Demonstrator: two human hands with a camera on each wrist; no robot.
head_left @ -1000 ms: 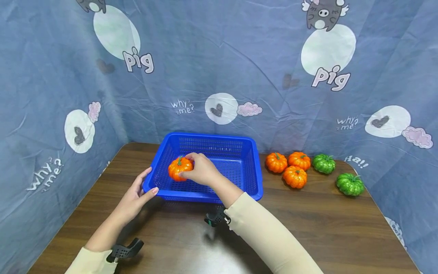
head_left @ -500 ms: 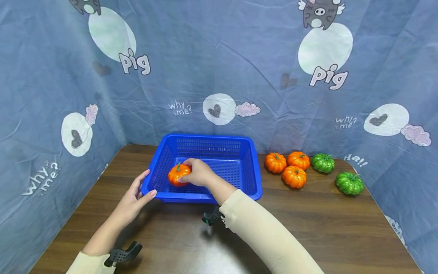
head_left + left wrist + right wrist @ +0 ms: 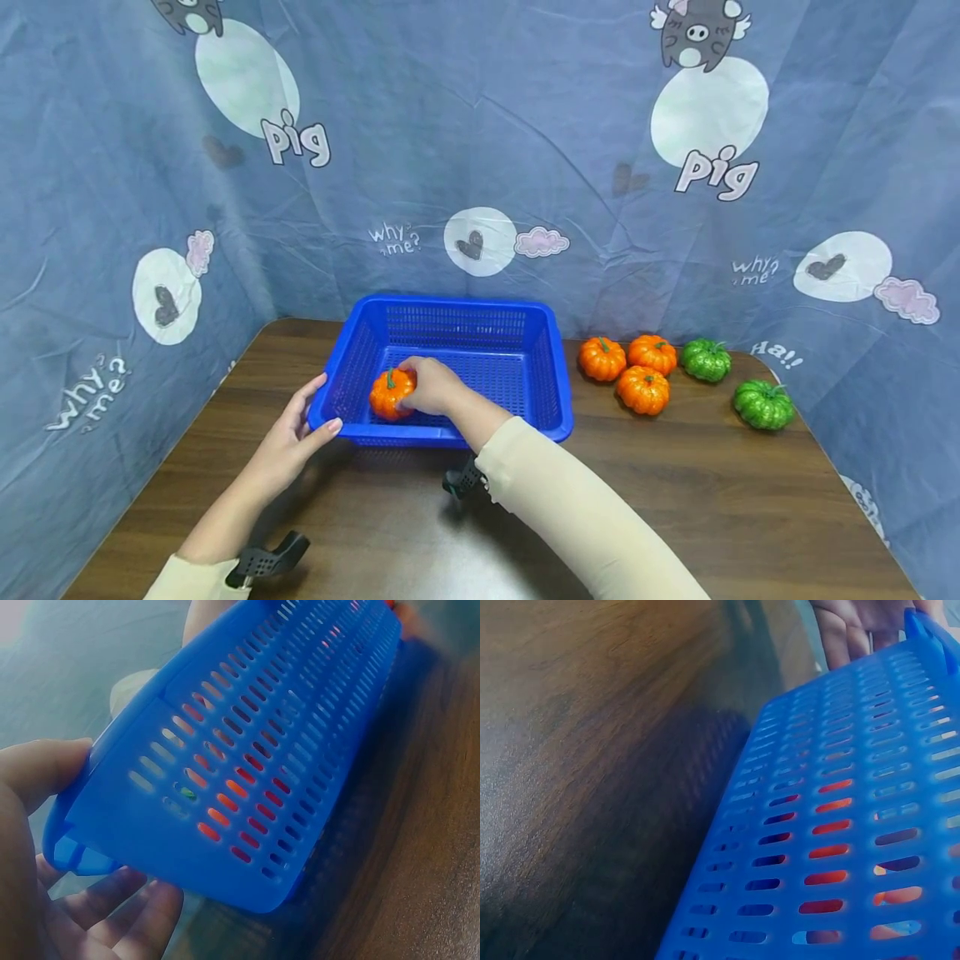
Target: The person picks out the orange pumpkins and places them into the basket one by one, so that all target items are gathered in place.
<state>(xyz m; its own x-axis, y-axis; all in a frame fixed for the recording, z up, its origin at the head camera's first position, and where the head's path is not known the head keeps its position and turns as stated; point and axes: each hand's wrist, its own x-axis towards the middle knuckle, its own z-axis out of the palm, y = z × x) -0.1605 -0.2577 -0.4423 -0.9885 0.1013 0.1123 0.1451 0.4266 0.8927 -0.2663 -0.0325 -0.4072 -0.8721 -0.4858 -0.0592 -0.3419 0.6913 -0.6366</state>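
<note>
A blue plastic basket (image 3: 450, 432) with slotted walls stands on the wooden table. My left hand (image 3: 281, 442) holds its near left corner, thumb on the rim and fingers along the outside; the left wrist view shows the thumb (image 3: 56, 769) on the rim. Inside the basket, at its left end, my right hand (image 3: 438, 390) grips a small glossy orange pumpkin (image 3: 388, 395) with a green stem, low over the basket floor. Part of the pumpkin is hidden behind the hand. Through the slots, orange patches show in both wrist views.
Right of the basket sit three orange pumpkins (image 3: 642, 390) in a group. Two green pumpkins, one beside the group (image 3: 706, 360) and one farther right (image 3: 763, 405), lie near the table's right edge. A blue printed cloth (image 3: 480, 150) hangs behind the table (image 3: 675, 500).
My right hand has lowered the orange pumpkin deeper into the basket, toward its near left part. My left hand stays on the corner; the view has shifted slightly.
</note>
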